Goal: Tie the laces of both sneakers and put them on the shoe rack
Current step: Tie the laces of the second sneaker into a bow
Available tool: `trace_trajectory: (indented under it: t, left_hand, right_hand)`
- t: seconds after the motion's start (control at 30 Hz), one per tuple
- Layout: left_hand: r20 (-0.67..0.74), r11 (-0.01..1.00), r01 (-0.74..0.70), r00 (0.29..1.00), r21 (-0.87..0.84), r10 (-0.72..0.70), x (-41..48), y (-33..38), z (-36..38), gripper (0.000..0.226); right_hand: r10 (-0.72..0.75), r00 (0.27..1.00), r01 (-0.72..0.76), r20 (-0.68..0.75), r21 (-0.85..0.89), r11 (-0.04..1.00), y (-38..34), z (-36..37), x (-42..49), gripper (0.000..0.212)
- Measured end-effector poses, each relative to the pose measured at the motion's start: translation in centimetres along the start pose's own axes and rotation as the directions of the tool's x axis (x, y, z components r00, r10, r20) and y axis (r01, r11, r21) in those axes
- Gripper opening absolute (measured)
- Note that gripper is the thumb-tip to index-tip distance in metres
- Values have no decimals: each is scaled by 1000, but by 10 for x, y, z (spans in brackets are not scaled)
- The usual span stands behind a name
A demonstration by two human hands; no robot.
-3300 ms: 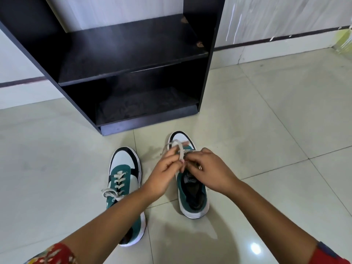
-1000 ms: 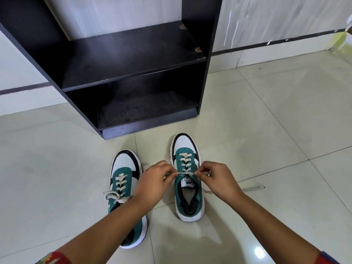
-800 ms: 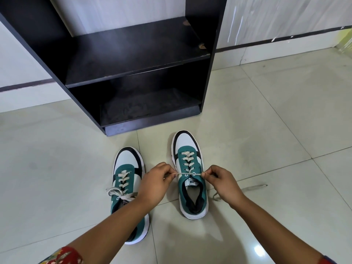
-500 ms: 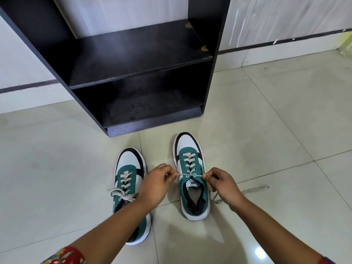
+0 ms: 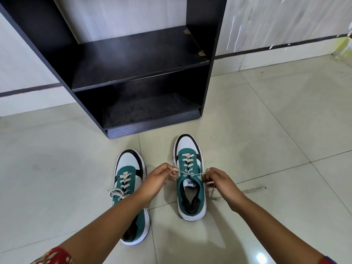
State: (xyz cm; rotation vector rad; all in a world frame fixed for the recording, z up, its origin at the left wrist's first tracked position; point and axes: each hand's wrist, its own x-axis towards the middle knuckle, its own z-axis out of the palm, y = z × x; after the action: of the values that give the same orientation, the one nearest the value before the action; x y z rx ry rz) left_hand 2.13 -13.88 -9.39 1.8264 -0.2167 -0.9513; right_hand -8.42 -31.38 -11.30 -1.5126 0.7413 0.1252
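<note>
Two green, white and black sneakers stand on the tiled floor, toes toward the black shoe rack [image 5: 137, 60]. The right sneaker [image 5: 189, 176] lies between my hands. My left hand [image 5: 156, 181] pinches one end of its white lace [image 5: 187, 173] and my right hand [image 5: 219, 180] pinches the other, with the lace stretched sideways across the top eyelets. The lace's loose tail trails on the floor right of the shoe. The left sneaker [image 5: 129, 185] has a tied bow on its tongue, and my left forearm covers its heel part.
The rack has two dark shelves [image 5: 148, 109], both bare, with its open front a short way beyond the shoes. Pale floor tiles [image 5: 276, 130] spread to the left and right. A white wall with a dark skirting line [image 5: 285, 44] runs behind.
Earlier both hands were bunched over the right sneaker working a lace loop. They have since drawn apart, pulling the lace ends sideways. In the last second the hands have barely moved.
</note>
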Motion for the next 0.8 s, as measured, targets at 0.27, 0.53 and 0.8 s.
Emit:
trace_trajectory:
  t: [0.27, 0.53, 0.8]
  left_hand:
    - [102, 946, -53, 991, -320, 90, 7, 14, 11, 28]
    - [8, 981, -88, 996, -175, 90, 11, 0, 12, 34]
    - [91, 967, -221, 968, -124, 233, 7, 5, 9, 29]
  right_hand:
    - [-172, 985, 146, 28, 410, 900, -13, 21, 0, 27]
    - [-121, 993, 102, 10, 465, 879, 0, 17, 6, 30]
    - [-154, 985, 134, 75, 227, 965, -2, 10, 8, 26]
